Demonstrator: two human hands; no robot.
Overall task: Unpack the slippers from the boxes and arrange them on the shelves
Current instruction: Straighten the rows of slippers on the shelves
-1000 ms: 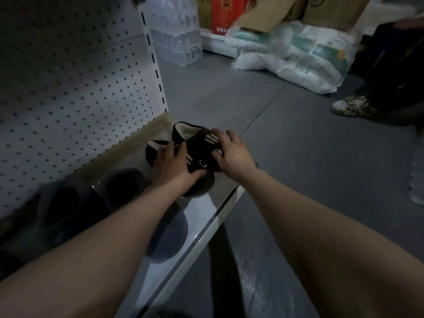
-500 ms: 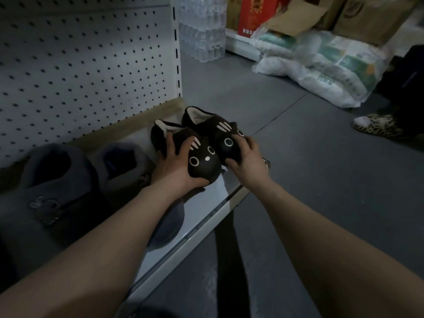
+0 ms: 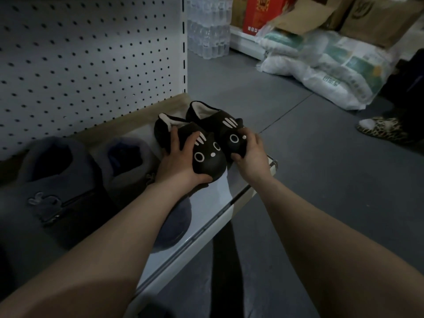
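Black, white-lined cat-face slippers (image 3: pixel 207 157), one pair: lately turned faces-forward, gripped one each under our curled left fingers (image 3: pixel 175 138) and right fingers (image 3: pixel 247 137) on the white metal shelf (image 3: pixel 218 203); placement, we judge, nearly done.

Dim, bluish light filled the scene. The pegboard (image 3: pixel 91 53) and far floor (image 3: pixel 298 168) caught the most light, while the grey slippers (image 3: pixel 57 180) at lower left sank into shadow. A pale sheen lay on the shelf (image 3: pixel 213 203) front, and a dark shadow band crossed the floor below it. Focus was sharpest at the black slippers (image 3: pixel 206 157); wide-angle distortion bent the edges.
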